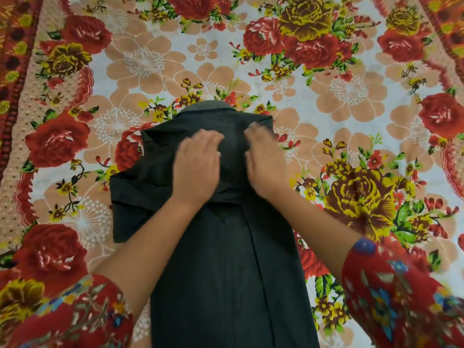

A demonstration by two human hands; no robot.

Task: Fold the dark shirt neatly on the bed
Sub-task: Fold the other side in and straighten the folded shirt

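Note:
The dark shirt (226,259) lies face down on the flowered bed sheet (313,96), collar at the far end and its body running toward me. Its right side is folded in over the back, while the left short sleeve (135,197) still sticks out to the left. My left hand (197,167) lies palm down on the upper back of the shirt, fingers a little bent. My right hand (263,162) rests flat beside it near the right shoulder, fingertips reaching the folded edge. Both hands are slightly blurred.
The sheet with red and yellow roses covers the whole view. My forearms come in from the bottom corners in red flowered sleeves (401,297).

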